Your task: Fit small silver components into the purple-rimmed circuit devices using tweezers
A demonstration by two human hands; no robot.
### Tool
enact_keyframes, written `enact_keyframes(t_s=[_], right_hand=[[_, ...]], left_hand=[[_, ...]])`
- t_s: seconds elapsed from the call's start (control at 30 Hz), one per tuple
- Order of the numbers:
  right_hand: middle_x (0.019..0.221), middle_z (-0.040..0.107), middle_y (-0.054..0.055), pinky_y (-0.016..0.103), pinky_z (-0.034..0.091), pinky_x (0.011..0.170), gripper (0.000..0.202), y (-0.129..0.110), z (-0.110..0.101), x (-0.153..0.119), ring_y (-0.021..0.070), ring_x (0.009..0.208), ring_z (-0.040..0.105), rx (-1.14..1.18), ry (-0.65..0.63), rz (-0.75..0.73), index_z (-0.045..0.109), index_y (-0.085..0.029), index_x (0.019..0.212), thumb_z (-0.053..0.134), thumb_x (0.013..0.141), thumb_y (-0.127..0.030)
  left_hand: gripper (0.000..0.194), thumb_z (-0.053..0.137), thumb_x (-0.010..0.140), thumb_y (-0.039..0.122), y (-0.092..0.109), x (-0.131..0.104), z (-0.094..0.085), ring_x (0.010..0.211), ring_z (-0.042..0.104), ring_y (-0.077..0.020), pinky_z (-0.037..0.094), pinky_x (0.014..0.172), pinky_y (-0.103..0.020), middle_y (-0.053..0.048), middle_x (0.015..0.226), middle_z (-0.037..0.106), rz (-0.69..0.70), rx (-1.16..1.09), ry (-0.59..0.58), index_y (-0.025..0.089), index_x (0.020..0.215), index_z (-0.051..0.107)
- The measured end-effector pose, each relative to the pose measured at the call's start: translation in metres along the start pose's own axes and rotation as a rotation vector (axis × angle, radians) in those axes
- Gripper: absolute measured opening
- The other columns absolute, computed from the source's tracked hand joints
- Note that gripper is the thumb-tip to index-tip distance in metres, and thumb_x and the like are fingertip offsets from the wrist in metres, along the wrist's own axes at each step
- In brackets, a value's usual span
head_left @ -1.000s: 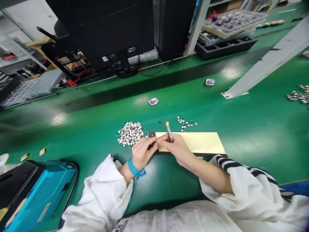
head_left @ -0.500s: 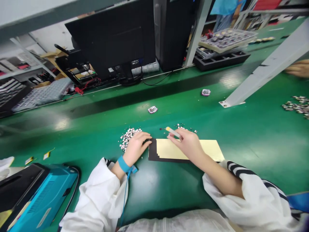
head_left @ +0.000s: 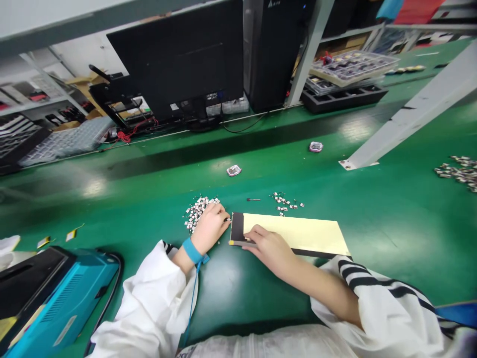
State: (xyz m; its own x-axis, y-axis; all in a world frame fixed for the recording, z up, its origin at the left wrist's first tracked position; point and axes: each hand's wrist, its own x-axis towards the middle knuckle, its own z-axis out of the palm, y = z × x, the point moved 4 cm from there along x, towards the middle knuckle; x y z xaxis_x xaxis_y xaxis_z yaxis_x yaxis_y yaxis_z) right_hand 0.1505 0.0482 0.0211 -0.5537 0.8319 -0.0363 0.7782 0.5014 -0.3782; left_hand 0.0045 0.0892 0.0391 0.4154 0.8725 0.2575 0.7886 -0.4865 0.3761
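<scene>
A long pale yellow sheet [head_left: 298, 231] with a black left end lies on the green bench. My right hand [head_left: 266, 244] rests on its near left corner and presses a thin grey tool with a yellow tip [head_left: 234, 242] flat along the sheet's near edge. My left hand [head_left: 209, 226] sits between the sheet's left end and a pile of small silver parts [head_left: 196, 211]. Its fingers are curled, and the fingertips pinch a small part [head_left: 226, 219] right at the sheet's black end. A blue strap circles the left wrist.
A few more small parts [head_left: 286, 201] and a thin black pin [head_left: 253, 200] lie just beyond the sheet. Two small cased items [head_left: 234, 170] [head_left: 315, 146] lie farther off. A teal machine [head_left: 55, 298] stands near left, a white strut [head_left: 410, 119] and another parts pile [head_left: 458, 171] to the right.
My right hand came down from beyond the sheet's far edge to its near left corner, laying the tool flat. My left hand went onto the pile, then brought its fingertips back to the sheet's end.
</scene>
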Motion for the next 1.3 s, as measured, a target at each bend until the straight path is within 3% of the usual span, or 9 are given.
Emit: enact_keyframes(t_s=[0.13, 0.23, 0.37, 0.47, 0.57, 0.67, 0.87, 1.07, 1.3], right_hand=[[0.094, 0.055, 0.01, 0.032, 0.05, 0.058, 0.029, -0.004, 0.003, -0.003, 0.0216, 0.067, 0.061, -0.104, -0.073, -0.017, 0.056, -0.01, 0.104, 0.056, 0.076, -0.006], [0.093, 0.055, 0.012, 0.033, 0.049, 0.055, 0.032, -0.007, 0.004, -0.002, 0.0244, 0.069, 0.06, -0.118, -0.098, -0.028, 0.057, -0.009, 0.102, 0.049, 0.074, 0.003], [0.093, 0.056, 0.013, 0.031, 0.046, 0.055, 0.028, -0.005, 0.004, 0.0, 0.0233, 0.069, 0.06, -0.004, -0.09, 0.001, 0.058, -0.009, 0.096, 0.049, 0.072, 0.004], [0.089, 0.059, 0.009, 0.028, 0.044, 0.06, 0.017, 0.004, 0.002, 0.004, 0.0194, 0.069, 0.059, 0.191, -0.044, 0.048, 0.059, -0.012, 0.088, 0.059, 0.072, -0.005], [0.067, 0.057, 0.002, 0.024, 0.039, 0.054, 0.004, 0.016, -0.003, 0.008, 0.0135, 0.058, 0.053, 0.436, 0.038, 0.124, 0.059, -0.014, 0.075, 0.059, 0.075, -0.018], [0.052, 0.047, -0.002, 0.021, 0.029, 0.044, 0.02, 0.025, -0.009, 0.012, 0.0092, 0.045, 0.04, 0.69, 0.12, 0.199, 0.058, -0.014, 0.072, 0.052, 0.079, -0.031], [0.074, 0.058, 0.004, 0.023, 0.036, 0.054, 0.026, 0.02, -0.013, 0.015, 0.0138, 0.065, 0.05, 1.087, 0.147, 0.216, 0.058, -0.014, 0.073, 0.053, 0.075, -0.039], [0.077, 0.059, 0.004, 0.026, 0.038, 0.065, 0.025, 0.017, -0.011, 0.015, 0.0153, 0.072, 0.052, 1.241, 0.124, 0.224, 0.058, -0.014, 0.07, 0.057, 0.072, -0.039], [0.067, 0.055, 0.001, 0.022, 0.03, 0.052, 0.025, 0.016, -0.011, 0.012, 0.0102, 0.058, 0.043, 1.227, 0.074, 0.242, 0.059, -0.013, 0.069, 0.06, 0.071, -0.038]], left_hand=[[0.012, 0.052, 0.078, 0.016, 0.005, 0.0, -0.006, 0.082, 0.056, -0.0194, 0.048, 0.077, -0.037, -0.007, 0.082, 0.063, -0.047, -0.194, 0.125, 0.015, 0.084, 0.063], [0.013, 0.053, 0.078, 0.015, 0.01, -0.003, 0.007, 0.073, 0.062, -0.0139, 0.053, 0.069, -0.026, -0.006, 0.081, 0.067, -0.064, -0.4, 0.119, 0.013, 0.086, 0.063], [0.013, 0.054, 0.077, 0.013, 0.012, -0.007, 0.029, 0.067, 0.064, -0.0124, 0.054, 0.063, -0.02, -0.009, 0.079, 0.067, -0.087, -0.597, 0.099, 0.008, 0.084, 0.063], [0.013, 0.056, 0.075, 0.015, 0.009, -0.01, 0.032, 0.065, 0.063, -0.0119, 0.054, 0.06, -0.02, -0.009, 0.079, 0.066, -0.113, -0.653, 0.134, 0.009, 0.083, 0.065], [0.013, 0.058, 0.075, 0.017, 0.008, -0.012, 0.026, 0.064, 0.061, -0.0106, 0.052, 0.059, -0.02, -0.007, 0.078, 0.064, -0.129, -0.651, 0.202, 0.011, 0.083, 0.065], [0.015, 0.058, 0.075, 0.017, 0.011, -0.016, 0.017, 0.064, 0.058, -0.0102, 0.05, 0.061, -0.021, -0.005, 0.073, 0.062, -0.134, -0.604, 0.286, 0.014, 0.088, 0.064], [0.011, 0.061, 0.073, 0.017, 0.026, -0.02, 0.008, 0.065, 0.055, -0.0095, 0.047, 0.06, -0.021, -0.003, 0.075, 0.061, -0.05, -0.515, 0.347, 0.016, 0.084, 0.064], [0.006, 0.065, 0.071, 0.021, 0.029, -0.02, 0.005, 0.059, 0.053, -0.0085, 0.045, 0.055, -0.019, -0.001, 0.065, 0.06, 0.006, -0.461, 0.361, 0.015, 0.073, 0.062], [0.009, 0.066, 0.07, 0.021, 0.032, -0.022, 0.001, 0.061, 0.052, -0.0097, 0.042, 0.059, -0.022, -0.001, 0.065, 0.061, 0.159, -0.34, 0.382, 0.015, 0.074, 0.061]])
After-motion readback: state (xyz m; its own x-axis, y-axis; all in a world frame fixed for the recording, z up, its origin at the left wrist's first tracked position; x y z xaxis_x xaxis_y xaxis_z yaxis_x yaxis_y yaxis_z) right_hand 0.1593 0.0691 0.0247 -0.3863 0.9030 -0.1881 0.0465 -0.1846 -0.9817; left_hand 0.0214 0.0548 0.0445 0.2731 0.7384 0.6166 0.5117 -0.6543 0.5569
